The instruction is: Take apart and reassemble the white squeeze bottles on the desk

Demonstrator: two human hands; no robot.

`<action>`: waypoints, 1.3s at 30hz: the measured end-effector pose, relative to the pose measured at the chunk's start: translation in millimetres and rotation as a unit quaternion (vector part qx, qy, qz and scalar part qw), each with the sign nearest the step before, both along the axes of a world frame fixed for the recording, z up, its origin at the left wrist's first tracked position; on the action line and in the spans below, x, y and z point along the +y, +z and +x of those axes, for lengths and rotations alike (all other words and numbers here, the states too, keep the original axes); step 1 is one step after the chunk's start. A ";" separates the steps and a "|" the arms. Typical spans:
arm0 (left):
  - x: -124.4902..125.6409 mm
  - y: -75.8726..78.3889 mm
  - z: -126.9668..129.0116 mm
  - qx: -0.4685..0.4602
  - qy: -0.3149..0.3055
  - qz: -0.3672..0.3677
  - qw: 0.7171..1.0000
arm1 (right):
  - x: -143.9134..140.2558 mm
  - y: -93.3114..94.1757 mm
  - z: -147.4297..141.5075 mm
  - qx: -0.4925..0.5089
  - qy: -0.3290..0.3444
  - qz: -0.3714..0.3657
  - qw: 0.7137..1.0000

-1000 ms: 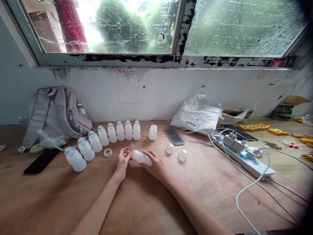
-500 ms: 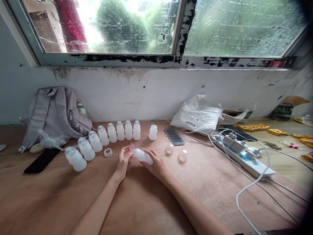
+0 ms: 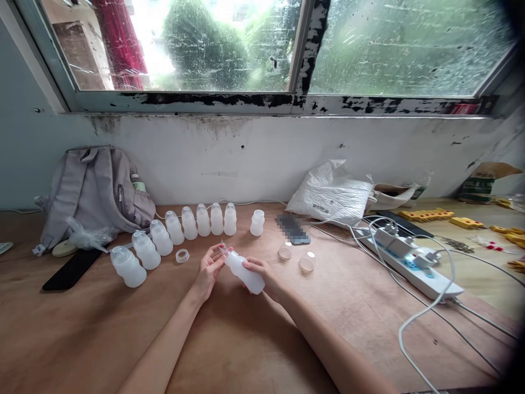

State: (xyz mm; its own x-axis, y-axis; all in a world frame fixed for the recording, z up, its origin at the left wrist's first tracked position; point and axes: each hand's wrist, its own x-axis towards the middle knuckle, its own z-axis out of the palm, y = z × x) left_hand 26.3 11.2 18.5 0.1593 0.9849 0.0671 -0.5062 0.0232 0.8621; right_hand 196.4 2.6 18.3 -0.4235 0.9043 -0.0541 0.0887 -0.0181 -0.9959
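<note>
My right hand [image 3: 262, 272] is wrapped around the body of a white plastic bottle [image 3: 245, 272], holding it tilted above the wooden table [image 3: 229, 339] with its neck pointing up and to the left. My left hand [image 3: 210, 266] is at that neck, fingertips pinched on a small clear nipple piece [image 3: 223, 251] right at the bottle's mouth; I cannot tell whether the piece is seated or only touching the rim. The two hands sit close together, joined through the bottle.

Just left of my left hand a loose clear ring [image 3: 181, 255] lies flat on the table. To the right of my right hand lie two clear caps [image 3: 296, 258], near each other. Beyond the ring, a curved row of capped bottles [image 3: 176, 236] runs from the near left toward the wall, and one open bottle [image 3: 257, 222] stands apart at its right end. A black phone [image 3: 70, 269] lies at the left, in front of a grey backpack [image 3: 96, 189]. Farther right, a white power strip [image 3: 410, 261] with trailing cables sits past a white plastic bag [image 3: 332, 192] against the wall, under the window [image 3: 254, 49].
</note>
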 end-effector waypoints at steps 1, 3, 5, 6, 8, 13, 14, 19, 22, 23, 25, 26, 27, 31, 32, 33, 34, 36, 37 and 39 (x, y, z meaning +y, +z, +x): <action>-0.4 -1.3 1.4 0.000 0.000 -0.015 1.000 | -1.5 -1.6 -2.6 -0.050 -0.041 0.074 0.995; -2.1 -4.7 5.5 0.007 0.000 -0.055 0.998 | -5.3 -5.9 -8.8 -0.164 -0.112 0.241 0.950; -5.3 -7.8 11.6 0.011 0.008 -0.089 0.996 | -9.4 -10.1 -15.1 -0.261 -0.141 0.368 0.881; -7.4 -8.9 15.4 0.006 0.018 -0.099 0.995 | -11.5 -11.9 -17.9 -0.293 -0.144 0.407 0.853; -11.8 -9.8 23.5 -0.006 0.053 -0.111 0.992 | -15.5 -14.2 -22.7 -0.326 -0.142 0.442 0.823; -17.6 -7.6 36.7 0.024 0.153 -0.098 0.983 | -23.1 -15.6 -30.8 -0.310 -0.163 0.358 0.865; -17.6 -7.0 37.1 0.033 0.156 -0.088 0.983 | -23.5 -15.4 -31.4 -0.291 -0.162 0.323 0.886; -16.7 -5.5 33.0 0.029 0.134 -0.085 0.987 | -19.6 -10.3 -27.8 -0.156 -0.104 0.197 0.962; -17.3 -4.4 31.3 0.013 0.110 -0.088 0.990 | -17.3 -5.2 -23.7 -0.111 -0.080 0.136 0.981; -17.7 -3.7 31.1 0.013 0.105 -0.087 0.991 | -17.0 -3.9 -22.8 -0.097 -0.073 0.116 0.986; -18.6 -1.7 30.4 0.017 0.098 -0.083 0.992 | -16.9 -2.0 -21.9 -0.064 -0.054 0.079 0.993; -18.9 -0.5 29.9 0.017 0.096 -0.080 0.992 | -17.1 -1.4 -22.0 -0.047 -0.043 0.065 0.996; -19.3 0.9 29.2 0.016 0.094 -0.076 0.993 | -17.4 -1.0 -22.5 -0.030 -0.035 0.056 0.997; -20.5 7.1 26.1 0.014 0.073 -0.045 0.996 | -19.4 -1.0 -27.2 0.006 -0.043 0.044 0.998; -21.0 8.3 25.7 0.013 0.065 -0.039 0.997 | -19.8 -1.3 -28.5 0.016 -0.053 0.038 0.998; -21.6 9.0 25.6 0.013 0.055 -0.037 0.998 | -19.7 -1.6 -29.4 0.030 -0.062 0.033 0.997; -22.3 9.4 25.9 0.013 0.041 -0.038 0.998 | -19.3 -1.9 -29.9 0.047 -0.068 0.032 0.996; -23.5 8.6 27.3 0.019 0.015 -0.044 0.999 | -16.7 -2.6 -28.4 0.074 -0.065 0.046 0.994; -23.9 7.6 28.1 0.025 0.008 -0.048 0.999 | -14.4 -3.1 -26.2 0.072 -0.060 0.064 0.994; -23.9 5.3 29.4 0.031 0.008 -0.059 0.998 | -7.6 -4.5 -18.3 0.018 -0.067 0.127 0.989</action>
State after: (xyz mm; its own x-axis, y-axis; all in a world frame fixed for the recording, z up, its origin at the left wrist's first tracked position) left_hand 55.7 -12.8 23.8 0.1440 0.9878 -0.0586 -0.4538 0.1185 0.8832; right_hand 178.0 -4.9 13.8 -0.2959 0.9349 0.1960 0.0661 0.2247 -0.9722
